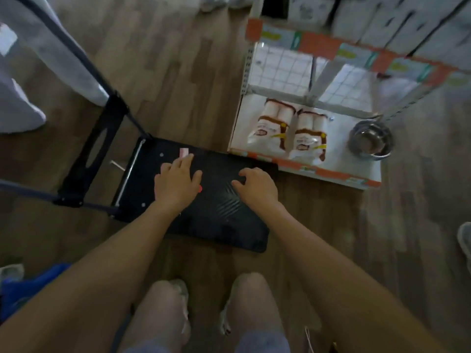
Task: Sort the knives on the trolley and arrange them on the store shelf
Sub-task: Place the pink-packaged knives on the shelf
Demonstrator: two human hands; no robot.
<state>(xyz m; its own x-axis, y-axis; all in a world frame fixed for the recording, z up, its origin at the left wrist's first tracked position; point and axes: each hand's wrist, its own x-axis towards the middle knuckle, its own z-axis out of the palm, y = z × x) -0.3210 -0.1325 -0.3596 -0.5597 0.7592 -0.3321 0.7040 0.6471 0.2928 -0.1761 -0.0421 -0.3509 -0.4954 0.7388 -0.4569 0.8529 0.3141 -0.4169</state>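
Observation:
A black flat trolley lies on the wooden floor with its handle folded out to the left. My left hand lies flat on the deck with fingers stretched and thumb spread. A small pink piece shows at its fingertips and a red bit peeks out under the thumb side; what they belong to is hidden. My right hand hovers over the deck's right part, fingers curled down to the dark surface; whether it holds anything is unclear. The low store shelf stands just right of the trolley.
Two white food packs and a steel bowl sit on the bottom shelf board. White boxes fill the shelf above. My knees are at the bottom. Someone's shoe is at the right edge, and a blue object at the left.

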